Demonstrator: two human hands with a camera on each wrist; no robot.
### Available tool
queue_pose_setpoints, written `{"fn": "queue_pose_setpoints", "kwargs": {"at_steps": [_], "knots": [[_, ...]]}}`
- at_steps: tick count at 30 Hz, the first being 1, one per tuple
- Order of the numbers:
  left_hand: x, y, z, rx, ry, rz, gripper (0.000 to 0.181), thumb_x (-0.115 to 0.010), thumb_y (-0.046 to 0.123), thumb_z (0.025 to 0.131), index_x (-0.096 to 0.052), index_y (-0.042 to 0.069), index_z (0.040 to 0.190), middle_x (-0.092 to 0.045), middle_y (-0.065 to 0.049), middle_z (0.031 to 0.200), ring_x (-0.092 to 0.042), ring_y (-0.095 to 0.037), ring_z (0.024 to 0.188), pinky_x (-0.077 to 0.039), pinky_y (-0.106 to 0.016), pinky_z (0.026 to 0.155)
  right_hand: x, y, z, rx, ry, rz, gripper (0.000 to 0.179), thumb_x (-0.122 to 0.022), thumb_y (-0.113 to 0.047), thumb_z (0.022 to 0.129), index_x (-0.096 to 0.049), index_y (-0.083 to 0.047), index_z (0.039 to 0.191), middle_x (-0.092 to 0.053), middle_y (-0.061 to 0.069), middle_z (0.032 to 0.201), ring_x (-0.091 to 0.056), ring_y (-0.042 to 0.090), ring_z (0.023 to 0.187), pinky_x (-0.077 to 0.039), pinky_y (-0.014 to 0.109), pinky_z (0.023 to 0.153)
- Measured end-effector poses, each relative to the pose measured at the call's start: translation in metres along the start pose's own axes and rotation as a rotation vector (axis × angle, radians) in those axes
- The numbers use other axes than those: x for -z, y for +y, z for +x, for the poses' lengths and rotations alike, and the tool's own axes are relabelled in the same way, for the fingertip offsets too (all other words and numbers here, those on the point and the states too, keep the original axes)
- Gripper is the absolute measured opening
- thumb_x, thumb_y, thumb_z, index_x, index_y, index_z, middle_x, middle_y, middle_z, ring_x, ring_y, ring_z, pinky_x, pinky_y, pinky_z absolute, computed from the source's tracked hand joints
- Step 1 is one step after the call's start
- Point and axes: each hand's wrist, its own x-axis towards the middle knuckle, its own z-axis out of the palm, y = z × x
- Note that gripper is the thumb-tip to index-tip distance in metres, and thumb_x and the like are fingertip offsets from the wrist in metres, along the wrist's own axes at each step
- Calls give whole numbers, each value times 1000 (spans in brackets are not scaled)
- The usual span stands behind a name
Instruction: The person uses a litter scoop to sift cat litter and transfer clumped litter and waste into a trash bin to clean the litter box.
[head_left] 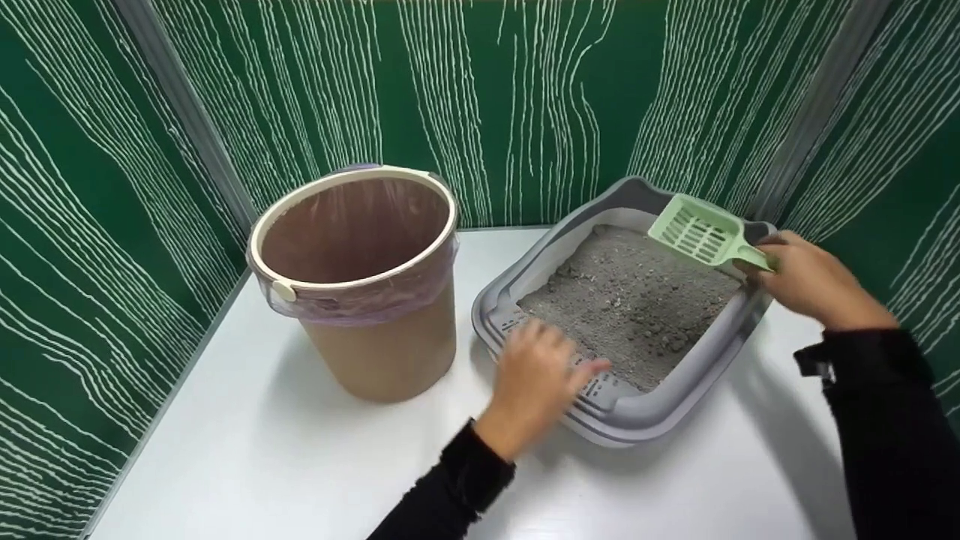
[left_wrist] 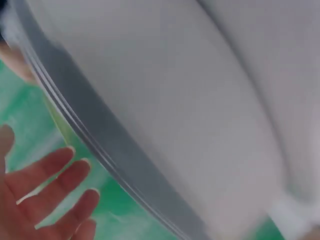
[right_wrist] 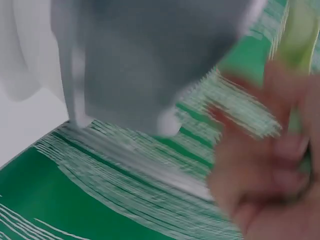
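A grey litter box (head_left: 679, 416) filled with grey cat litter (head_left: 622, 292) sits on the table. Over its far right corner, my right hand (head_left: 810, 281) grips a pale green slotted litter scoop (head_left: 712, 253) by the handle, its slotted head above the litter. Nothing shows on the scoop. My left hand (head_left: 534, 382) is over the box's near left edge, blurred, thumb spread away from the fingers. In the left wrist view, the left hand (left_wrist: 50, 200) has loosely spread fingers beside the box wall (left_wrist: 165, 100) and holds nothing. The right wrist view is blurred, with the scoop handle (right_wrist: 300, 35) above the fingers.
A tan bin (head_left: 382, 360) with a cream rim and a thin purple liner (head_left: 367, 307) stands left of the litter box. The white table (head_left: 225, 457) is enclosed by green walls (head_left: 517, 112) with white wavy lines, meeting at grey corner posts.
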Motion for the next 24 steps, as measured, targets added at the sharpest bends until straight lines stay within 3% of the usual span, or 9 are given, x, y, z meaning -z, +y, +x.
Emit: {"fn": "queue_pose_setpoints", "kwargs": {"at_steps": [4, 7, 10, 13, 20, 24], "knots": [[-2, 35, -5, -96, -139, -82, 58, -50, 70, 100, -77, 19, 106, -76, 4, 116, -69, -13, 113, -51, -34, 108, 6, 21, 14, 108, -125, 40, 43, -71, -33, 104, -74, 7, 119, -54, 35, 145, -49, 58, 133, -41, 70, 104], [-8, 51, -9, -152, -203, -65, 59, -51, 73, 98, -77, 22, 115, -75, 6, 119, -69, -10, 113, -51, -32, 107, 5, 35, 14, 100, -150, 76, 49, -83, -33, 94, -75, 7, 120, -55, 36, 145, -54, 53, 128, -50, 46, 93], [-12, 57, -11, -182, -184, -21, 55, -53, 73, 97, -78, 26, 113, -74, 9, 113, -69, -7, 107, -52, -28, 100, 4, 42, 12, 68, -145, 90, 60, -89, -35, 88, -72, 8, 127, -55, 33, 148, -53, 44, 123, -41, 28, 78], [-12, 59, -12, -173, -149, -15, 50, -56, 71, 98, -79, 27, 108, -75, 9, 110, -70, -8, 103, -53, -28, 96, 1, 43, 12, 70, -129, 92, 63, -90, -33, 87, -70, 9, 130, -54, 33, 149, -53, 46, 123, -39, 24, 74], [-13, 59, -13, -161, -122, -45, 48, -62, 69, 97, -80, 26, 106, -76, 7, 107, -72, -9, 100, -55, -28, 94, -4, 45, 9, 59, -110, 96, 67, -89, -31, 88, -65, 11, 134, -50, 37, 150, -45, 59, 137, -36, 18, 80], [-12, 52, -14, -152, -148, -81, 47, -64, 66, 96, -80, 24, 109, -76, 7, 107, -71, -8, 100, -55, -27, 97, -7, 41, 6, 62, -108, 99, 65, -89, -30, 88, -66, 11, 133, -52, 37, 148, -45, 60, 137, -38, 25, 87]]}}
